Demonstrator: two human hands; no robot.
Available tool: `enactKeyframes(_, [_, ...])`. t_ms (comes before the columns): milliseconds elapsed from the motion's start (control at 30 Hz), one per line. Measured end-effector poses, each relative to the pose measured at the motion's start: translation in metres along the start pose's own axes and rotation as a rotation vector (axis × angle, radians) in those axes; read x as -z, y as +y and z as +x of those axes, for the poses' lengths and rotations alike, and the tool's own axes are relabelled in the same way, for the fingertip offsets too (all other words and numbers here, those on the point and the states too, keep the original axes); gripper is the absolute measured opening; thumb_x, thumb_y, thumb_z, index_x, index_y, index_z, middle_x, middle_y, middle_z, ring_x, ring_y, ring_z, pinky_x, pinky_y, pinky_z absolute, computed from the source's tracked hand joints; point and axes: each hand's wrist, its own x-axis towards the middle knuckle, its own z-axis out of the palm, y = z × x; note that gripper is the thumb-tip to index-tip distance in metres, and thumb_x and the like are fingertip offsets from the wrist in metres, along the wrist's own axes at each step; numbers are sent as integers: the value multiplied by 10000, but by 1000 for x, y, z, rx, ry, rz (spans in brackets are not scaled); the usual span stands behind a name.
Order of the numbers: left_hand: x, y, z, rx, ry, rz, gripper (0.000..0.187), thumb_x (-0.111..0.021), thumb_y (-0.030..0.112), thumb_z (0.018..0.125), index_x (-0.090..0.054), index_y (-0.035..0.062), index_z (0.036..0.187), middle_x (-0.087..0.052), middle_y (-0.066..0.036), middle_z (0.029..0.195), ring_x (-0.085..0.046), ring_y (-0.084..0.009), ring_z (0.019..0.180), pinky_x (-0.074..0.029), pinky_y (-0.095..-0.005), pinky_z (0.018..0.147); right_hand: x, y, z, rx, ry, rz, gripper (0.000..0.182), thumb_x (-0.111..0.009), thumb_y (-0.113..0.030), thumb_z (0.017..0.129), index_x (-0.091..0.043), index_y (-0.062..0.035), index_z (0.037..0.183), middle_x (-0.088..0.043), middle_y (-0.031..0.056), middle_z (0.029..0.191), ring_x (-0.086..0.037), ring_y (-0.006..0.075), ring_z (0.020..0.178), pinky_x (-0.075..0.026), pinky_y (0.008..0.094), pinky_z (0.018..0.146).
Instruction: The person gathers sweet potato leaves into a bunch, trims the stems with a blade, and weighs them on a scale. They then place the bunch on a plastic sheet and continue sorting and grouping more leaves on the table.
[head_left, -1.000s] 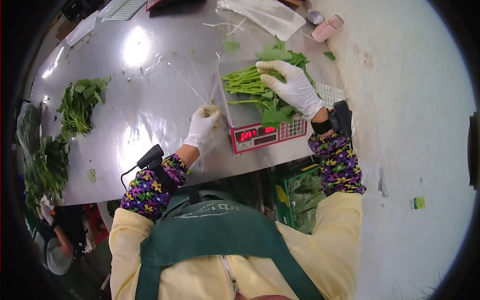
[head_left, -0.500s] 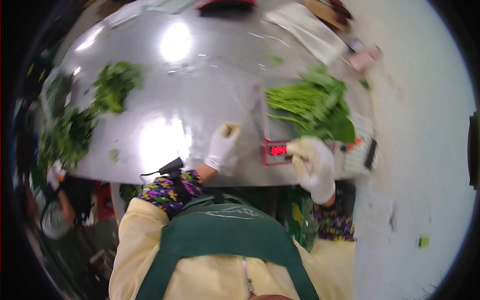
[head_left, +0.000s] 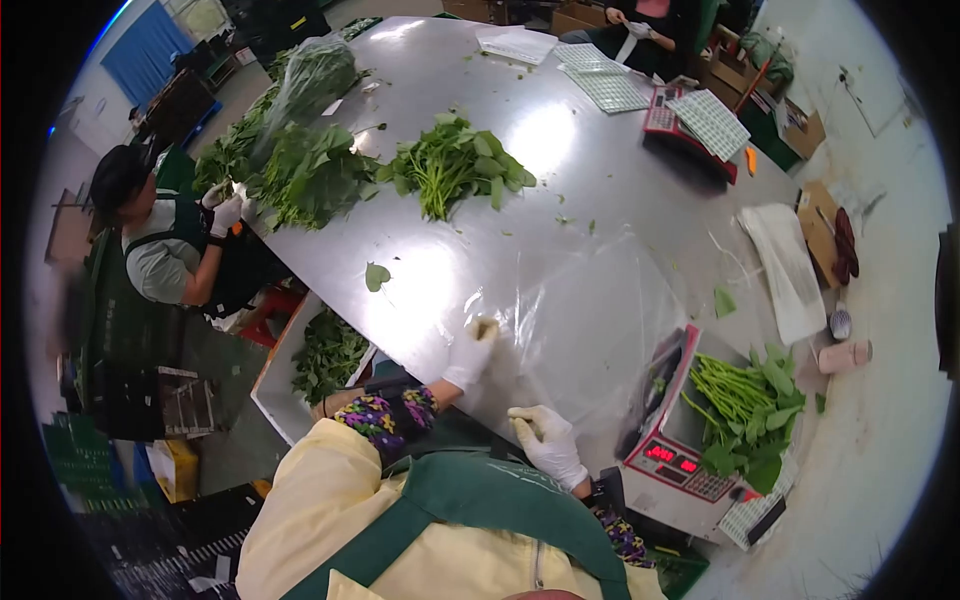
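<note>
Two white-gloved hands work a clear plastic bag [head_left: 590, 300] at the near edge of a steel surface [head_left: 520, 170]. The left hand [head_left: 470, 350] pinches the bag's near corner with closed fingers; the right hand [head_left: 548, 443] sits just beside it at the edge, fingers curled on the film, though whether they actually grip it cannot be told. The bag lies flat and glossy, its long axis running away from the fingers toward the far side, so both hands are at its near end, the left slightly farther in. To the right, a bunch of leafy greens [head_left: 745, 410] with thin straight stems rests on a digital scale [head_left: 675, 470] with a red display. Loose piles of greens [head_left: 455, 170] lie well apart across the surface, where a co-worker in a green apron [head_left: 150, 260] handles another heap [head_left: 300, 180].
</note>
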Motion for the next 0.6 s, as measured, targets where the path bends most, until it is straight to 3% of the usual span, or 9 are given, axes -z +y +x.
enactKeyframes(100, [44, 34, 61, 22, 210, 188, 320, -609, 235, 855, -603, 14, 1087, -656, -122, 913, -622, -194, 868, -481, -298, 771, -17, -3, 29, 72, -19, -58, 115, -645, -103, 809, -661, -70, 919, -641, 95, 826, -611, 265, 727, -478, 350, 641])
enactKeyframes(133, [58, 38, 85, -38, 259, 355, 399, -629, 262, 832, -572, 19, 1142, -642, -145, 958, -617, -244, 910, -479, -324, 806, -23, -4, 39, 130, -14, -107, 116, -647, -102, 802, -659, -72, 914, -637, 97, 823, -607, 270, 734, -478, 351, 647])
enactKeyframes(167, [69, 39, 111, -55, 293, 374, 566, -630, 366, 800, -522, 0, 1218, -594, -203, 1128, -583, -314, 1033, -450, -373, 892, -30, -2, 49, 182, 3, -138, 129, -649, -104, 787, -652, -73, 913, -624, 100, 811, -600, 281, 729, -479, 357, 653])
enactKeyframes(200, [83, 16, 142, -96, 336, 449, 659, -645, 400, 784, -473, -31, 1252, -558, -239, 1169, -554, -359, 1075, -435, -392, 919, -50, 8, 56, 170, 12, -139, 129, -649, -104, 787, -652, -73, 913, -624, 100, 811, -600, 281, 729, -479, 357, 653])
enactKeyframes(267, [93, 36, 184, -38, 392, 606, 820, -677, 504, 717, -435, -54, 1268, -537, -262, 1192, -529, -395, 1099, -429, -408, 933, -64, 14, 71, 227, 22, -213, 133, -642, -111, 786, -644, -74, 914, -615, 99, 800, -599, 282, 734, -481, 361, 660])
enactKeyframes(333, [96, 47, 226, 65, 317, 596, 904, -687, 536, 694, -404, -84, 1289, -507, -283, 1236, -500, -392, 1151, -404, -411, 958, -78, 24, 79, 159, -14, -250, 162, -645, -125, 771, -639, -76, 926, -610, 97, 859, -589, 285, 810, -474, 376, 724])
enactKeyframes(400, [95, 40, 265, 138, 300, 736, 965, -700, 552, 658, -380, -77, 1315, -502, -263, 1265, -505, -371, 1164, -389, -450, 970, -90, 33, 90, 226, 47, -420, 218, -651, -131, 747, -632, -82, 959, -591, 101, 956, -556, 299, 918, -442, 406, 817])
enactKeyframes(433, [88, 41, 276, 264, 332, 802, 1030, -724, 576, 599, -338, -20, 1345, -510, -182, 1282, -519, -281, 1168, -351, -496, 998, -96, 41, 90, 203, 8, -468, 283, -651, -150, 734, -623, -90, 1010, -554, 111, 1074, -511, 309, 1048, -387, 463, 918])
enactKeyframes(600, [66, 42, 293, 457, 234, 888, 1058, -724, 559, 633, -238, 51, 1423, -524, -131, 1266, -524, -271, 1154, -349, -474, 1001, -124, 61, 81, 152, -7, -607, 324, -639, -178, 744, -623, -102, 1058, -499, 138, 1217, -433, 315, 1203, -303, 554, 1000])
